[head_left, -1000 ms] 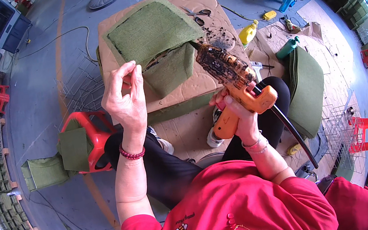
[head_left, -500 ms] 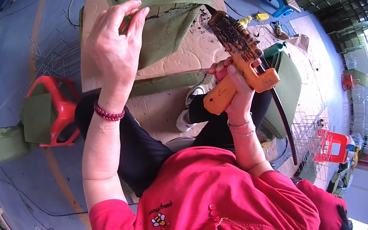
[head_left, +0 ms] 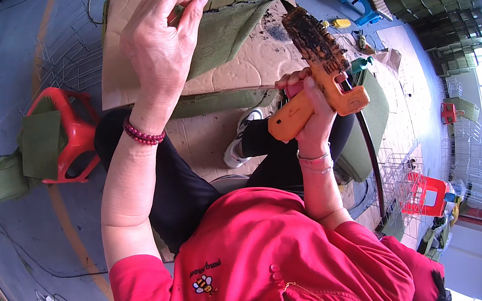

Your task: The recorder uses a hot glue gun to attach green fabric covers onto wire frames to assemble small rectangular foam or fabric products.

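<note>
My left hand (head_left: 162, 47) is raised over the green woven fabric (head_left: 235, 27), its thumb and forefinger pinched at the fabric's edge. A dark, glue-like line runs along the fabric's seam, beside my fingertips. In my right hand (head_left: 316, 120) is an orange glue gun (head_left: 295, 114), gripped by its handle, fingers around a pink trigger. Thick black residue coats its front end, which tilts up towards the fabric's right corner. A long black glue stick (head_left: 371, 159) trails from the gun's back.
The fabric lies on a cardboard-topped work surface (head_left: 124, 74) with black smears. On the left stands a red stool (head_left: 79, 134) holding green panels. Stacked green sheets (head_left: 376, 115), wire racks (head_left: 398, 180) and a red stool (head_left: 428, 194) are on the right. Cables cross the floor.
My left hand has moved slightly to the right, and the fabric edge has shifted with it. The glue gun stays in my right hand, a little further right. The whole view has tilted slightly.
</note>
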`<state>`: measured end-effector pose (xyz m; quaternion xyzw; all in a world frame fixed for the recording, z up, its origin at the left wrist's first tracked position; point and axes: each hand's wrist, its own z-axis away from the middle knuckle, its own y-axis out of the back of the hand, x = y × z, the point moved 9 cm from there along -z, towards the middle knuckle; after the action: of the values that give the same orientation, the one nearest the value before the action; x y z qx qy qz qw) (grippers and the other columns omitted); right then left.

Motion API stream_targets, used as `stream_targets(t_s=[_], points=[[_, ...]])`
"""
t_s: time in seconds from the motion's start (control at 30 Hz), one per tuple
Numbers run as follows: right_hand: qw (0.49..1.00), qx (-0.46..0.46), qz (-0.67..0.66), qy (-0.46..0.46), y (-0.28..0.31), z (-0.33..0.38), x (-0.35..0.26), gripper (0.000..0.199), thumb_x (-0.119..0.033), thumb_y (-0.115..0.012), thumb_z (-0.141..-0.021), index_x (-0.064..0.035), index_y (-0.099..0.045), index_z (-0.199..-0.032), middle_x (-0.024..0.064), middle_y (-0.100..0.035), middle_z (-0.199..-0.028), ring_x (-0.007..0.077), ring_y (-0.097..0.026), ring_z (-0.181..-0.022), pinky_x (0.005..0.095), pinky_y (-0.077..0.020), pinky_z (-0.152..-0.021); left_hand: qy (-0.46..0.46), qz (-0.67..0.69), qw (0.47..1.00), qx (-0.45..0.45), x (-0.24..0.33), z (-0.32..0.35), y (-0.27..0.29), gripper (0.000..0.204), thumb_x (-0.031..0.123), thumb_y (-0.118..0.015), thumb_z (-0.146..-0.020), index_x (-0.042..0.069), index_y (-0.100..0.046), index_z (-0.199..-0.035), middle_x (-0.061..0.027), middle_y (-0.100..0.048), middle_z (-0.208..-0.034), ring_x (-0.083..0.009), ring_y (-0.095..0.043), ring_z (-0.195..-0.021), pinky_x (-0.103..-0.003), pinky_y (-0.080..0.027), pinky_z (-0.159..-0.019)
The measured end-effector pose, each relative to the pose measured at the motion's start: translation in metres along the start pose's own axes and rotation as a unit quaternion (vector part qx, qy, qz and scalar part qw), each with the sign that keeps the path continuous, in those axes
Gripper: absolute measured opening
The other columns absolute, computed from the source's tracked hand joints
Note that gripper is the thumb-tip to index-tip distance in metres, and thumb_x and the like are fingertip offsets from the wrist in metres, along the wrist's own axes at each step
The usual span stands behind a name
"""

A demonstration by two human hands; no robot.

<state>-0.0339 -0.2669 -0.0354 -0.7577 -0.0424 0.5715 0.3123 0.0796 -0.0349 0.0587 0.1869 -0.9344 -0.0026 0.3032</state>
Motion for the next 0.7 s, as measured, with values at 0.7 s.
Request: stream_targets(t_s=[0.7], points=[[0.998, -0.029, 0.059, 0.008, -0.009, 0.006, 0.003, 0.015, -0.009, -0.049, -0.091, 0.0017, -0.051, -0.101, 0.0138, -0.056, -0.087, 0.029, -0.059, -0.085, 0.0445, -0.0481, -0.084, -0.039, -0.035, 0.999, 0.011, 0.016, -0.006, 0.011, 0.015, 0.002, -0.075, -0.075, 0.004, -0.066, -0.087, -0.0063, -0.066, -0.075, -0.0178, -0.064, -0.068, -0.027, -0.05, -0.059]])
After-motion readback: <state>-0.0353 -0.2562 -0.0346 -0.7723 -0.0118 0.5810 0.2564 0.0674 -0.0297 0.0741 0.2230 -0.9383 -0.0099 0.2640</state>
